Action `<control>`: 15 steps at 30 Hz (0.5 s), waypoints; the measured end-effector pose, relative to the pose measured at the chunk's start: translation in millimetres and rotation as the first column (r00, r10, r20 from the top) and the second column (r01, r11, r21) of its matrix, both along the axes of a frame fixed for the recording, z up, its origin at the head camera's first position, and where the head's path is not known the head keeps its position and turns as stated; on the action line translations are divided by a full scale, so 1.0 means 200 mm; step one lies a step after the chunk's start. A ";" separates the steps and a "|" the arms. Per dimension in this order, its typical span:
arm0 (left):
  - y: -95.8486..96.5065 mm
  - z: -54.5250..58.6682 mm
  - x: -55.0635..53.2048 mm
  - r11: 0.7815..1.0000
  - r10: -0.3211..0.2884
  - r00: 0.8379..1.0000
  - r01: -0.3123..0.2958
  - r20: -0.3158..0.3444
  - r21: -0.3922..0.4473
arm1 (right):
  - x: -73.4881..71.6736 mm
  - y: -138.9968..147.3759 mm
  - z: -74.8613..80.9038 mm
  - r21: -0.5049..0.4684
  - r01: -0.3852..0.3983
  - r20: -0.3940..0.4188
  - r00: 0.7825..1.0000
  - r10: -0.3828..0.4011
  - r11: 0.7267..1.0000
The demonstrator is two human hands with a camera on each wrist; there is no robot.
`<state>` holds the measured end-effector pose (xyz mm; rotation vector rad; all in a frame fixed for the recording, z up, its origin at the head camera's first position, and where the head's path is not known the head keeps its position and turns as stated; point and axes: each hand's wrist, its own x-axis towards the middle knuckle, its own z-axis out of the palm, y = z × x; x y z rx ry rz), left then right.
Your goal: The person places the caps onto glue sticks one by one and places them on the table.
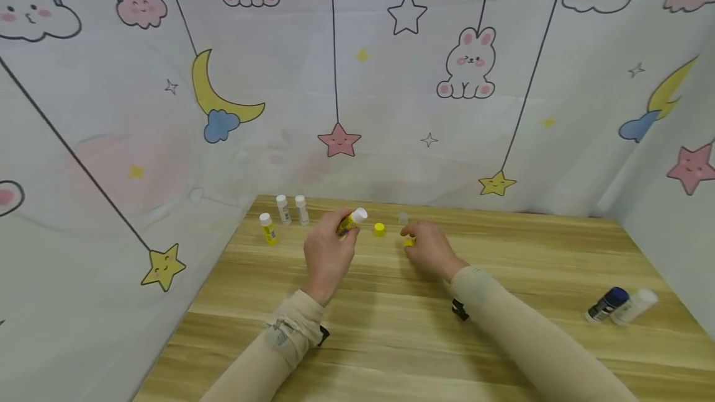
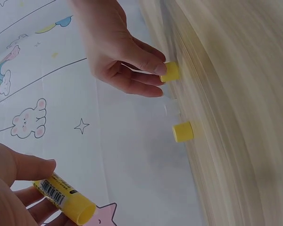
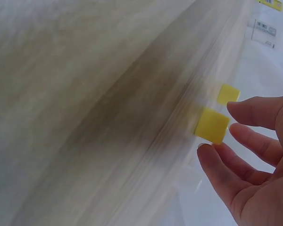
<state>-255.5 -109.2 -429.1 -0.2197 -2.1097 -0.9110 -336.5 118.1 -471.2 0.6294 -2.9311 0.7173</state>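
My left hand [image 1: 329, 250] holds a yellow glue stick [image 1: 350, 222] above the table, tilted, with its white end up and to the right. In the left wrist view the thumb lies against the barcode label of the glue stick [image 2: 59, 193], with fingers behind it. To the right, my right hand [image 1: 430, 247] reaches down to the tabletop, thumb and fingertips curled around a small yellow cap [image 3: 212, 125]. A second yellow cap [image 1: 379, 229] stands between the hands. Just behind the right fingertips is a small translucent cap [image 1: 403, 218].
At the back left stand two white glue sticks [image 1: 302, 210] and a yellow one with a white top [image 1: 268, 229]. A dark-blue-capped stick [image 1: 607, 304] and a white tube [image 1: 635, 307] are at the right. A printed curtain [image 1: 380, 92] closes off the wooden table's [image 1: 402, 340] back.
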 end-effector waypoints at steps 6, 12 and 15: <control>0.00 0.00 0.01 1.000 -0.009 1.000 0.009 0.016 -0.001 | -0.01 -0.01 -0.01 -0.002 -0.016 -0.013 1.000 0.016 1.000; 0.00 -0.01 0.01 1.000 -0.012 1.000 0.012 0.006 0.001 | -0.03 -0.02 -0.04 -0.001 -0.027 -0.028 0.999 0.027 1.000; 0.00 -0.01 0.01 1.000 -0.012 1.000 0.012 -0.004 0.005 | -0.03 -0.02 -0.04 0.008 -0.041 -0.037 0.998 0.041 0.999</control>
